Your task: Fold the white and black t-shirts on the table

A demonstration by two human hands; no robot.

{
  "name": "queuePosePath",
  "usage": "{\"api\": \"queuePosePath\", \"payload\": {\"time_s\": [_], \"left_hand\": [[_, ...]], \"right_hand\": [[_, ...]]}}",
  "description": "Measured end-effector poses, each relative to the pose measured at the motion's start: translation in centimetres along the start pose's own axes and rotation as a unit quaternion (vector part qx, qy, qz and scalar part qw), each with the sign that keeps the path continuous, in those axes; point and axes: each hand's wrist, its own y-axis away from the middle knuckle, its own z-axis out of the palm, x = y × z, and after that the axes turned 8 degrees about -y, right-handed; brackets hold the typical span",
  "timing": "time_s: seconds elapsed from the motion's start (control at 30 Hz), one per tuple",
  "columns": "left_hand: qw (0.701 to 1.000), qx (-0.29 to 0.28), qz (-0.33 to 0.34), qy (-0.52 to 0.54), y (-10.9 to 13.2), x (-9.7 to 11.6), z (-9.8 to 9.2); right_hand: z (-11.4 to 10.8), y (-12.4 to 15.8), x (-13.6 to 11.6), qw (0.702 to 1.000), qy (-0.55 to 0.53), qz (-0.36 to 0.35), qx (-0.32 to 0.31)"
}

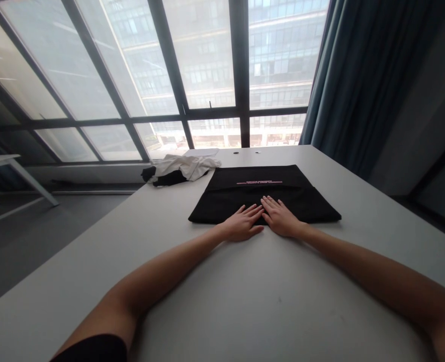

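Note:
A black folded garment [305, 201] with small pink lettering near its far side lies flat on the white table [226, 301]. Both hands rest palm down on its near edge, side by side at the middle. My left hand [244, 222] has its fingers stretched out over the cloth, with the thumb on the near edge or the table just in front. Beside it, my right hand [280, 216] lies flat with fingers extended forward. Their fingertips come close together. Neither hand grips anything.
A crumpled heap of white and black cloth [188, 168] sits at the table's far left edge. Beyond the table are large windows [207, 60]. A blue curtain [343, 90] hangs at right, and another white table [3, 162] stands at far left.

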Motion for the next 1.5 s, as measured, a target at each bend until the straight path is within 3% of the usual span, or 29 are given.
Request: {"api": "queuePosePath", "payload": {"time_s": [0.17, 0.33, 0.47, 0.6, 0.67, 0.9, 1.0, 1.1, 1.2, 1.27, 1.37, 1.5], "left_hand": [[1.0, -0.007, 0.005, -0.01, 0.2, -0.4, 0.4], [1.0, -0.012, 0.0, -0.019, 0.1, -0.1, 0.0], [1.0, -0.013, -0.003, -0.016, 0.2, 0.1, -0.2], [1.0, -0.017, -0.004, -0.009, 0.3, -0.1, -0.2], [1.0, -0.017, -0.005, -0.005, 0.3, -0.1, -0.1], [0.999, -0.023, -0.006, 0.047, -0.2, -0.5, -1.0], [0.997, 0.007, -0.044, 0.057, -0.4, -2.7, -2.2], [0.989, 0.043, -0.139, 0.004, 0.2, -6.8, -2.7], [0.965, 0.005, -0.259, -0.042, 1.7, -11.4, -2.3], [0.953, -0.015, -0.299, -0.045, 2.7, -13.7, -1.7], [0.949, -0.018, -0.311, -0.043, 3.5, -15.3, -1.1], [0.949, -0.014, -0.312, -0.044, 3.5, -15.5, -0.7]], "right_hand": [[0.6, 0.5, 0.3, 0.998, -0.019, 0.022, -0.054], [-1.0, -0.7, 1.1, 0.998, -0.044, 0.041, -0.009], [-2.7, -1.7, 5.6, 0.991, 0.004, 0.112, 0.068], [-3.5, -1.0, 11.6, 0.966, 0.054, 0.252, 0.014], [-3.6, -0.6, 13.6, 0.956, 0.055, 0.29, -0.005], [-3.1, -0.3, 15.0, 0.952, 0.056, 0.302, -0.004], [-2.9, -0.4, 15.1, 0.951, 0.061, 0.303, -0.001], [-2.8, -0.3, 15.1, 0.953, 0.065, 0.295, 0.005], [-2.8, -0.2, 15.0, 0.954, 0.065, 0.294, 0.007], [-2.8, -0.2, 14.9, 0.953, 0.065, 0.295, 0.007], [-2.8, -0.2, 14.9, 0.953, 0.068, 0.293, 0.011], [-2.9, -0.2, 14.8, 0.952, 0.065, 0.298, 0.009]]}}
